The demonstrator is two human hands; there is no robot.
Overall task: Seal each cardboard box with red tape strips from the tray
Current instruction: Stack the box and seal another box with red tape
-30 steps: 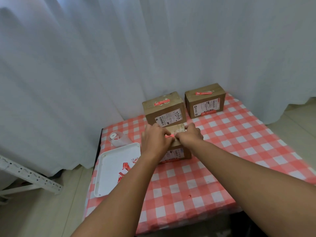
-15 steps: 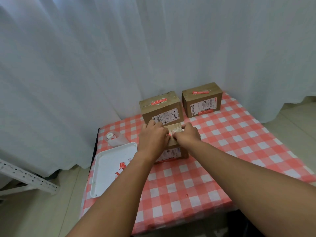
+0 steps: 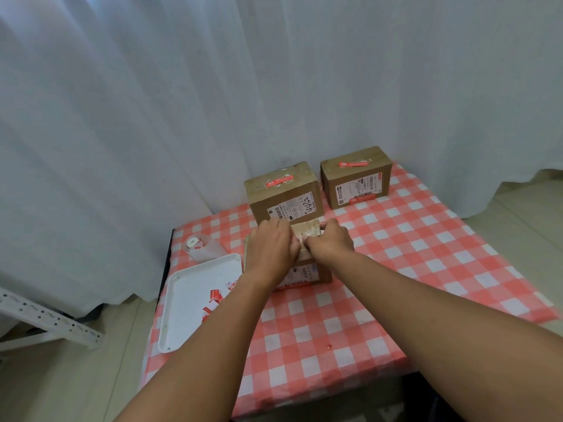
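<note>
Item: sealing step, third box, in progress

- Tray (image 3: pixel 195 303), white, lying at the table's near-left corner; loose red tape strips (image 3: pixel 214 295) are resting toward its right side, partly hidden by the left forearm
- Near box (image 3: pixel 304 271), sitting mid-table toward the left edge, just beside the tray; both hands are working on its top
- Left hand (image 3: pixel 271 249) and right hand (image 3: pixel 330 243), both curled, are pressing down with fingertips meeting over the seam; a trace of red is showing between them, so a strip is likely being smoothed, though whether either hand is pinching it cannot be told
- Advice: rub outward from the middle to each end, keeping the strip across the flap seam
- Tape roll (image 3: pixel 195 245), lying at the left edge behind the tray
- Middle box (image 3: pixel 286 196) and far box (image 3: pixel 356 178), standing at the table's far edge, each already carrying a red strip on top
</note>
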